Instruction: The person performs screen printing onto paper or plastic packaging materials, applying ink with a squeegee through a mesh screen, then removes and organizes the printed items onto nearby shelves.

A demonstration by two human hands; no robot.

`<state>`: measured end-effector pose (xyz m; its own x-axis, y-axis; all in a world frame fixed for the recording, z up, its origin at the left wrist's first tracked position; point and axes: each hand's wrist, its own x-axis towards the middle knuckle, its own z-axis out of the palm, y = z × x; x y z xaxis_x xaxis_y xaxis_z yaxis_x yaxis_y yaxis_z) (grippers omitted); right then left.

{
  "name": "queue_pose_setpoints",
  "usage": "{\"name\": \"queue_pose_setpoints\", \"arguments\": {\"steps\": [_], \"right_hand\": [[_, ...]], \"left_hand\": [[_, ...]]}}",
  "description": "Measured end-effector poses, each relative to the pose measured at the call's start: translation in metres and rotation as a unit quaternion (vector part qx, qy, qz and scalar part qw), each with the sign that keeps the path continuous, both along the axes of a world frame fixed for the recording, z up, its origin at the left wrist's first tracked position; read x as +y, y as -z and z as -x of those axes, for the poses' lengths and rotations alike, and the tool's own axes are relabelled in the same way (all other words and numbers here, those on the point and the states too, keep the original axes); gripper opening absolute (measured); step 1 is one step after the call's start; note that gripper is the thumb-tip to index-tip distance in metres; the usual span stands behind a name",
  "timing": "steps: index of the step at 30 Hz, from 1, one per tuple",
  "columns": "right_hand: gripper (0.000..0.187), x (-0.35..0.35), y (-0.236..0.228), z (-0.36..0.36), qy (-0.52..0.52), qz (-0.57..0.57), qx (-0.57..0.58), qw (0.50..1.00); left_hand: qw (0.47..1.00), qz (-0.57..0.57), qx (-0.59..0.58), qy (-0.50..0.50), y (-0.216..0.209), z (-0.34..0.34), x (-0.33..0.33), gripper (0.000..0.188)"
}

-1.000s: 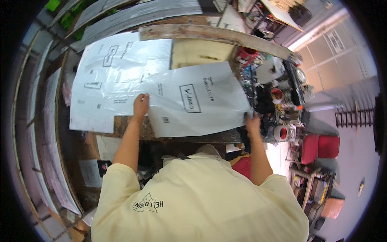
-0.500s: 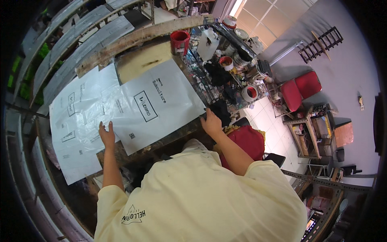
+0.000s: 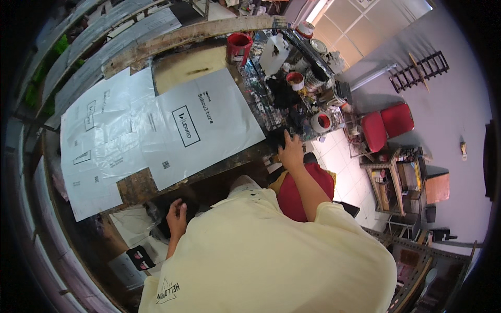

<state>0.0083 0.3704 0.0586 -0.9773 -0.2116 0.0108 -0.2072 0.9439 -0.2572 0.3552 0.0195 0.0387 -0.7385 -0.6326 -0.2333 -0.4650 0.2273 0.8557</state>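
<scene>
Large pale printed plastic sheets [image 3: 209, 125] lie flat and overlapping on a worn wooden table [image 3: 136, 185]. My left hand [image 3: 177, 215] is down below the table's front edge, fingers curled next to something dark; I cannot tell whether it holds anything. My right hand [image 3: 290, 151] rests with fingers spread on the table's right front corner, beside a dark object and an open paint can [image 3: 320, 122]. Neither hand touches the sheets. My cream shirt hides the space under the table.
A red cup [image 3: 238, 47], a white jug [image 3: 274, 52] and several paint cans [image 3: 295, 80] crowd the table's right side. A red stool [image 3: 305, 190] is under my right arm. Red chairs [image 3: 386, 125] and a small shelf cart [image 3: 396, 182] stand on the right.
Both hands have left the sheet. My left hand dropped below the table's edge; my right hand slid right to the corner by the cans. The view has turned.
</scene>
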Motion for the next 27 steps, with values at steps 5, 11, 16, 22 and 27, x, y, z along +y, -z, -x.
{"name": "queue_pose_setpoints", "arguments": {"steps": [5, 11, 16, 22, 27], "right_hand": [[0.048, 0.011, 0.044, 0.03, -0.074, -0.046, -0.124, 0.988], [0.043, 0.004, 0.056, 0.035, -0.14, 0.023, -0.035, 0.989], [0.05, -0.009, 0.035, 0.059, -0.222, -0.063, -0.193, 0.954], [0.053, -0.06, -0.066, 0.086, -0.364, -0.162, -0.2, 0.895], [0.05, -0.178, -0.088, 0.043, -0.526, 0.008, -0.233, 0.818]], "left_hand": [[0.992, 0.005, -0.107, -0.059, 0.038, -0.042, 0.017, 0.045], [0.966, -0.013, -0.2, -0.161, 0.09, -0.134, 0.051, 0.049], [0.951, -0.026, -0.278, -0.134, 0.064, -0.174, 0.076, 0.054], [0.934, -0.053, -0.244, -0.255, 0.062, -0.133, 0.107, 0.054], [0.918, -0.112, -0.168, -0.34, 0.081, -0.123, 0.148, 0.052]]}}
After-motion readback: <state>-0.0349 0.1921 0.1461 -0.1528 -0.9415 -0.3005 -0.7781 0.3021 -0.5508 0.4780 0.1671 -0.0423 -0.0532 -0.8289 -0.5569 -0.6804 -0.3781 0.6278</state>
